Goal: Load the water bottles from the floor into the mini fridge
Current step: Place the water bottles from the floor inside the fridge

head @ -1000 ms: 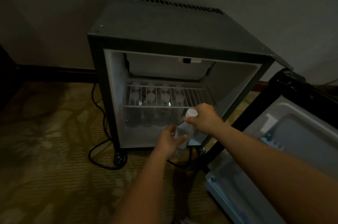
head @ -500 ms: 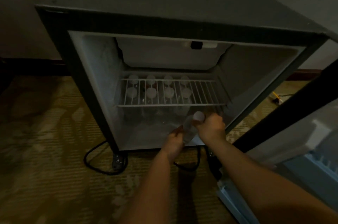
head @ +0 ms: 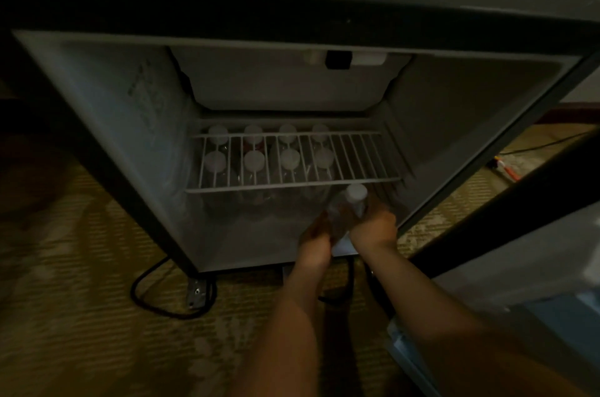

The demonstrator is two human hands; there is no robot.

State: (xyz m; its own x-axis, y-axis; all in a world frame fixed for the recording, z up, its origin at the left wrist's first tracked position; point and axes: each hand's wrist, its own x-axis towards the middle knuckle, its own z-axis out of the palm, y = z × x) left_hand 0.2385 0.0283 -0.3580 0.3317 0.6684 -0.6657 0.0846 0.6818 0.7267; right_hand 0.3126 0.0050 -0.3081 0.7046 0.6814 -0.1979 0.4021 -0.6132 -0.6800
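On the far left, a black power cable loops over the patterned tan carpet floor beside the dark grey mini fridge, which stands open in front of me. Inside it, under the white wire shelf, I count eight standing white-capped bottles in two rows of four, filling the left and middle of the fridge floor. By my judgement most of the loading is done.

My left hand curls round the lower body of a clear plastic water bottle. My right hand wraps its upper part just under the white cap. The bottle is tilted, at the front right corner of the fridge floor, its cap just below the shelf's front edge. It has yet to be stood upright next to the rows. The shelf is what stands in the way, so I'd keep the cap low going in.

To the right, the open fridge door hangs near my right arm, and a small orange object lies on the carpet beyond it. I see no bottles on the carpet, though much of it is out of view.
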